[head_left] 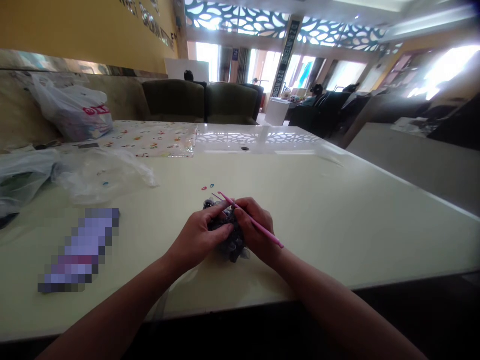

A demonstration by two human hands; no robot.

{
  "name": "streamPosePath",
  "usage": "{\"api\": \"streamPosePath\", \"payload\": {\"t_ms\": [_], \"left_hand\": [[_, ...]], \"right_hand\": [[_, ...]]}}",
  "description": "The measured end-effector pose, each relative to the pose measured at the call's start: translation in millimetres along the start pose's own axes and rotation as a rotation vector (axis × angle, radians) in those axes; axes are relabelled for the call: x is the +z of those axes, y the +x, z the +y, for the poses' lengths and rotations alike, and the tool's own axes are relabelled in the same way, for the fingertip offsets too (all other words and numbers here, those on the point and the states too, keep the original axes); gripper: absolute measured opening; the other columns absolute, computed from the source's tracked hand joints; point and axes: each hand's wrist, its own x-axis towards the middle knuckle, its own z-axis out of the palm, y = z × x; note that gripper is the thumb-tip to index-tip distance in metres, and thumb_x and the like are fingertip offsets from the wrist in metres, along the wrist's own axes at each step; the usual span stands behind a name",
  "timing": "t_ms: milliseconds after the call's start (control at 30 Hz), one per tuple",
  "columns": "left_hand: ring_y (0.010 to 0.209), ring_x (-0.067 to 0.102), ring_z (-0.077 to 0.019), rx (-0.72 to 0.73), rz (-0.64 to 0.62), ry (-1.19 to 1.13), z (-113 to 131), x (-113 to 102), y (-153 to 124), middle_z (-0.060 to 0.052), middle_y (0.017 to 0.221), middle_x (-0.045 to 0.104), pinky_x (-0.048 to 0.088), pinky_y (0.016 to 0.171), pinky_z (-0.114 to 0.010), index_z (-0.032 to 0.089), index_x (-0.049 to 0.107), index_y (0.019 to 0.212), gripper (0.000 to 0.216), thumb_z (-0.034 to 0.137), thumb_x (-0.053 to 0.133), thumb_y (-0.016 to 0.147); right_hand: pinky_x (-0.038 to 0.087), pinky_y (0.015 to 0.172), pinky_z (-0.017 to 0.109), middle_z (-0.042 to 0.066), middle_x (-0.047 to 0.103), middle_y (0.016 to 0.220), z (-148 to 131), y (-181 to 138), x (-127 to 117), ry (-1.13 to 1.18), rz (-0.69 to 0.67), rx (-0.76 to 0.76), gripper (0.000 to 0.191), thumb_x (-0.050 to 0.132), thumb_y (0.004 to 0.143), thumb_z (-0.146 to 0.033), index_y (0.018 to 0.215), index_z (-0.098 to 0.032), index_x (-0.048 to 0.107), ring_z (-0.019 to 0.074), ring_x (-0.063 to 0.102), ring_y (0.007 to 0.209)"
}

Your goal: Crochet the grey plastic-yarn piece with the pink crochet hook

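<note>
Close to the table's front edge, my left hand [200, 232] is closed around a dark grey crocheted piece [232, 245] with ruffled, partly sheer edges. My right hand [257, 225] grips a pink crochet hook [268, 234], its tip pointing up and left over the top of the piece. The right fingers also touch the work. A thin dark tip shows beside the hook's head; what it belongs to I cannot make out. Just beyond the hands lie a red stitch marker [204, 188] and a blue stitch marker [212, 185]. My fingers hide much of the crocheted piece.
A pixelated purple object [84, 245] lies to the left. Behind it are a clear plastic bag [108, 172] and a full white carrier bag [75, 110]. A patterned cover [150, 137] spans the table's far left. Dark chairs [174, 100] stand beyond; people sit in the background.
</note>
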Motion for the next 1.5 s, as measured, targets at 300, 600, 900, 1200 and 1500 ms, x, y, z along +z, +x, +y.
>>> {"api": "streamPosePath", "payload": {"t_ms": [300,600,900,1200,1500], "left_hand": [[0.097,0.066,-0.0237,0.035,0.014,0.087,0.6,-1.4,1.1,-0.005,0.104,0.074,0.05,0.089,-0.033,0.019,0.063,0.134,0.057,0.034,0.072,0.08],[0.117,0.062,-0.028,0.088,0.033,0.154,4.5,-3.4,2.9,-0.008,0.114,0.075,0.014,0.121,-0.052,0.025,0.075,0.116,0.034,0.036,0.051,0.095],[0.139,0.04,-0.0336,0.14,0.181,0.411,-3.5,-11.3,6.3,-0.014,0.146,0.053,0.012,0.118,-0.058,0.022,0.059,0.137,0.047,0.036,0.056,0.092],[0.083,0.056,-0.0137,-0.056,-0.045,-0.472,-8.5,-5.1,5.7,0.0,0.089,0.062,0.045,0.083,-0.029,0.026,0.045,0.149,0.073,0.025,0.074,0.081],[0.082,0.056,-0.013,0.048,0.02,-0.312,1.5,-3.5,-1.8,0.0,0.093,0.06,0.046,0.08,-0.028,0.031,0.048,0.147,0.07,0.019,0.069,0.081]], "right_hand": [[0.042,0.057,0.023,-0.002,0.06,0.069,4.2,1.1,0.8,0.041,0.073,0.073,0.022,0.049,0.097,-0.031,0.086,-0.019,0.064,0.0104,0.052,0.059],[0.036,0.055,0.023,-0.004,0.051,0.064,6.0,3.0,0.3,0.057,0.133,0.064,0.021,0.049,0.096,-0.027,0.079,-0.019,0.059,0.0098,0.043,0.058],[0.035,0.055,0.023,-0.004,0.047,0.064,5.0,3.4,-2.2,0.07,0.165,0.076,0.023,0.049,0.097,-0.029,0.079,-0.019,0.058,0.0099,0.04,0.058],[0.033,0.051,0.021,-0.006,0.047,0.061,-0.3,-2.2,1.9,0.047,0.148,0.06,0.017,0.05,0.095,-0.027,0.082,-0.02,0.058,0.0079,0.039,0.053],[0.033,0.05,0.02,-0.006,0.048,0.061,-0.2,-2.5,4.4,0.066,0.145,0.066,0.016,0.05,0.096,-0.027,0.083,-0.02,0.056,0.0071,0.041,0.053]]}}
